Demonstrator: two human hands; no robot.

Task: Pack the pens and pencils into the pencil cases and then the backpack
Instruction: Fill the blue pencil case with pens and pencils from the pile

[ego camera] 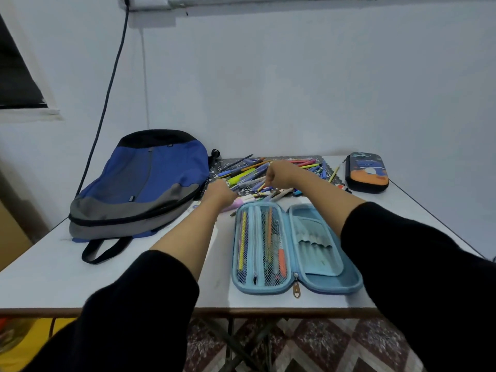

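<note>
A: How far has the person got with the packing?

B: Early on, by the look of it. The light-blue pencil case (326, 281) lies opened flat near the front of the table (67, 277). Its mesh pocket (265, 248) holds a handful of pens — yellow, orange and a few more. The other half looks unfilled.

A: And the rest?

B: Mostly loose. The pile of pens and pencils (249, 171) sits on a patterned mat (214, 171) just beyond the open case, and it is a large pile.

A: What are the hands doing?

B: Both reach into that pile. The right hand (279, 174) has its fingers curled down among the pens, but the blur hides whether it pinches one. The left hand (218, 193) is curled too, with a lilac marker (237, 204) right at it — gripped or only touched, one cannot tell.

A: The second case?

B: The dark pencil case (367, 173) lies apart at the far right, closed. The backpack (139, 183) lies flat on the left and appears closed. Neither case has gone into it.
</note>
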